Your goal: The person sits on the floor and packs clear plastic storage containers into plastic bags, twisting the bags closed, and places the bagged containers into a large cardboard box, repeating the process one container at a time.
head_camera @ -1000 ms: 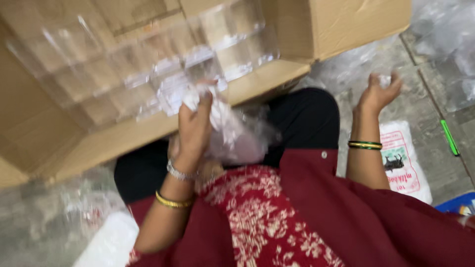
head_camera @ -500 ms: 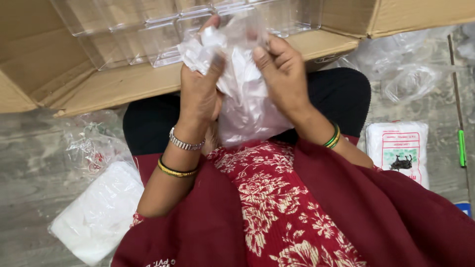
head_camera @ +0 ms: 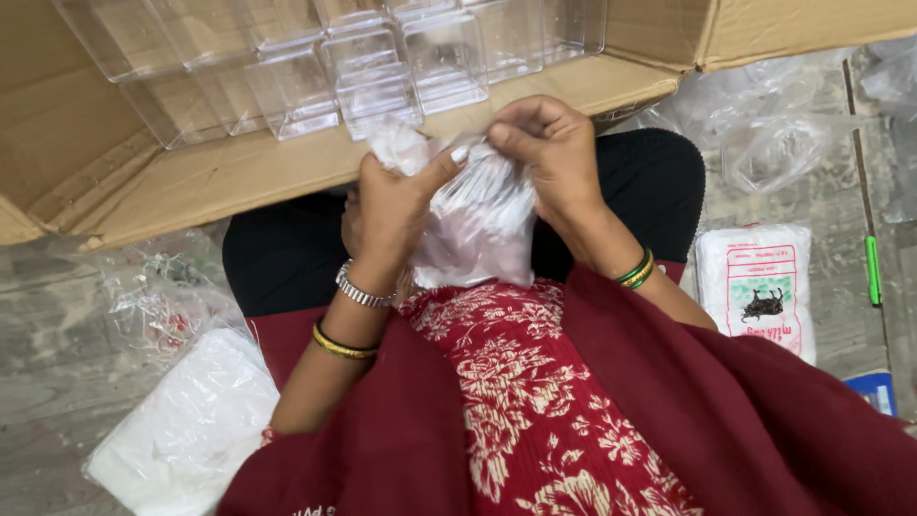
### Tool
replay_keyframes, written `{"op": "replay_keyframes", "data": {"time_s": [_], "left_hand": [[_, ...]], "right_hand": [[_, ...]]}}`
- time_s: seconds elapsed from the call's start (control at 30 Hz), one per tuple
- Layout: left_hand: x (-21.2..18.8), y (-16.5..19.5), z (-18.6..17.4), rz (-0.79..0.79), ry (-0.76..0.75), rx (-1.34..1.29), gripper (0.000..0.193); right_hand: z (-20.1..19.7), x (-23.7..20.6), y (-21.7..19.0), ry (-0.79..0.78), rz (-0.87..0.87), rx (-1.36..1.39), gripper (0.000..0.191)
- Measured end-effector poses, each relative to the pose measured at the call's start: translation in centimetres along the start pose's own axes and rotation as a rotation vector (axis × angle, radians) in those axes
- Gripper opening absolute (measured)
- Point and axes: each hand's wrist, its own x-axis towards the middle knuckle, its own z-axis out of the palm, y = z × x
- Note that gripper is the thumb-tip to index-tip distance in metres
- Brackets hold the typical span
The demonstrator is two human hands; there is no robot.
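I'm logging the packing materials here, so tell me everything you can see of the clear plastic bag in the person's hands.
The clear plastic bag is thin, crinkled, glossy film, see-through with a whitish-pink cast. It hangs upright over the lap, its top bunched. The left hand pinches its upper left edge; the right hand grips the top right. Its lower end rests against red floral cloth. What it holds, if anything, cannot be told.

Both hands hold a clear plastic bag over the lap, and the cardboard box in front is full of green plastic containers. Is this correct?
Not quite. The head view shows the containers in the cardboard box are clear, not green. Both the left hand and right hand do hold the clear plastic bag.
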Motion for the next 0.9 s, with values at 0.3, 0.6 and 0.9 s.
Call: {"op": "replay_keyframes", "data": {"time_s": [0.3, 0.6, 0.9], "left_hand": [[2.5, 1.1, 2.2, -0.102, 0.032, -0.195, 0.034], [10.3, -1.9, 0.1, -0.356, -0.249, -0.79, 0.019], [18.4, -4.4, 2.3, 0.216, 0.228, 0.81, 0.035]], "right_hand": [[-1.0, 2.1, 1.7, -0.039, -0.008, -0.055, 0.031], [-5.8, 9.9, -5.6, -0.23, 0.244, 0.635, 0.017], [-5.2, 21.0, 2.2, 0.153, -0.309, -1.148, 0.048]]}}
